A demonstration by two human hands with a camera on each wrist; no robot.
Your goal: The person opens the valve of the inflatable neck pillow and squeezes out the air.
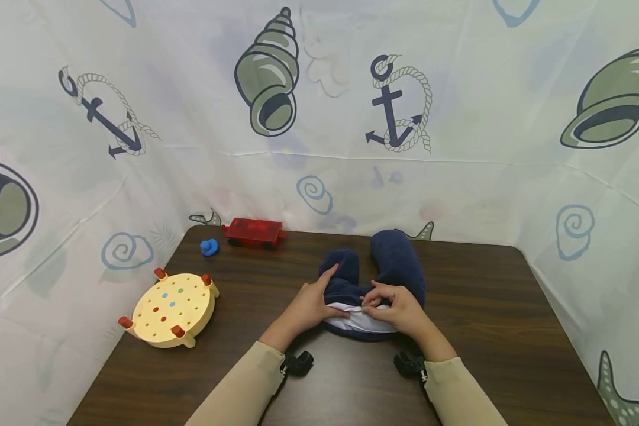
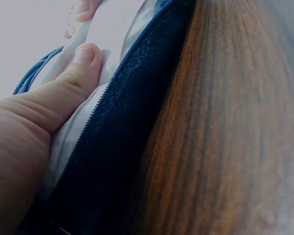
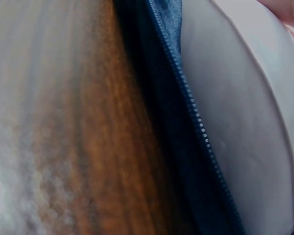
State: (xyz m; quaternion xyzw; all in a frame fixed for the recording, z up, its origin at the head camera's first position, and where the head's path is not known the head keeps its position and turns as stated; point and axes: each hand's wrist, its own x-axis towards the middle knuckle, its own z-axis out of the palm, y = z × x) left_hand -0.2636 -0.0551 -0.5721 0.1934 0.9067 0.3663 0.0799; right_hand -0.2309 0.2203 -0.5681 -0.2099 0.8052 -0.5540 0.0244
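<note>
A navy U-shaped neck pillow (image 1: 399, 260) lies on the table with its curved end nearest me. Along that end the zipper (image 3: 202, 129) is parted, and a white inner part (image 1: 361, 321) shows through the gap. My left hand (image 1: 310, 305) holds the pillow's left side, its thumb on the white part and a finger stretched over the navy cover. In the left wrist view the thumb (image 2: 78, 73) lies close to the zipper teeth. At the upper edge of the gap, my right hand (image 1: 399, 307) pinches with thumb and forefinger; what exactly lies between them is too small to tell.
To the left on the brown table (image 1: 484, 331) sits a round yellow toy (image 1: 176, 307) with red-tipped pegs. Behind it are a small blue toy (image 1: 209, 247) and a red toy wagon (image 1: 255, 232). A printed cloth (image 1: 341, 177) stands around the table.
</note>
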